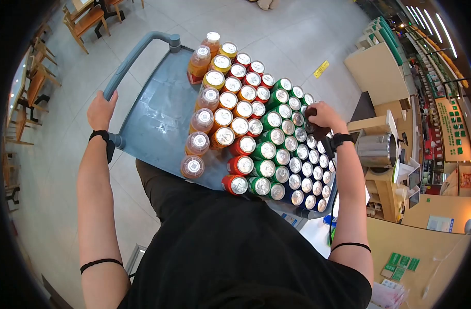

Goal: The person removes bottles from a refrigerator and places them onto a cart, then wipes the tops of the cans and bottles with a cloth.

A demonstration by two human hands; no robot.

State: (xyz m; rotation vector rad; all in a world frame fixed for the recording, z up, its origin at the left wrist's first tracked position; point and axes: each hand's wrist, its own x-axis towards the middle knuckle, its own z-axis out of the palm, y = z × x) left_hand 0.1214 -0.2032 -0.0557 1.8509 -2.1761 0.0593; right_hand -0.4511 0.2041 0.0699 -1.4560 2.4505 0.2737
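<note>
My left hand (101, 109) is wrapped round the grey handle (135, 55) of a blue-grey cart (155, 110). Over the far side of the cart, my right hand (325, 116) has its fingers curled on something dark among the drink cans; what it is, I cannot make out. Upright cans fill the cart's right part: yellow-orange cans (223, 137), red cans (240, 165), green cans (266, 150) and dark blue cans (297, 197). Clear-capped bottles (198, 143) of orange drink stand in a row along their left edge.
Wooden chairs (86, 23) and tables are at the upper left. To the right are a counter with a steel pot (377, 150) and a beige cabinet (377, 72). A yellow floor sticker (321, 69) lies on the grey tiles beyond the cart.
</note>
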